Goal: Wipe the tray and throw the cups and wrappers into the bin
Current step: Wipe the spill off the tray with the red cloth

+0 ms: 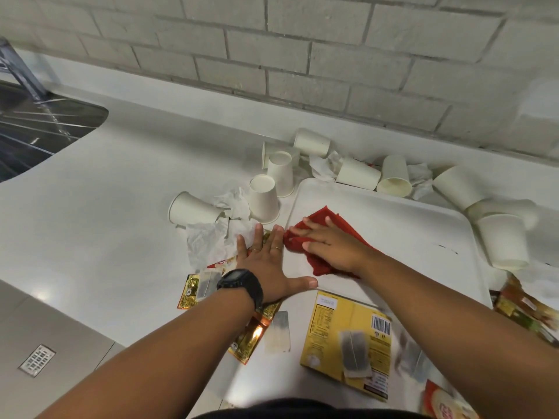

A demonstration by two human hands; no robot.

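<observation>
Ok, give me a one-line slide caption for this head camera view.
Right hand presses a red cloth across the white tray while the left hand steadies its edge, paper cups strewn around.

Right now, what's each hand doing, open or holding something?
Left hand: open, flat, steadying the tray at its edge.
Right hand: open, fingers straight, pressing the red cloth onto the tray.

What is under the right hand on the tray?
A red cloth, pressed flat onto the white tray by the right hand. The tray surface beneath the cloth is covered and cannot be seen.

red cloth [325,237] on white tray [393,225] (white cups [263,199], yellow box [348,337])
</observation>
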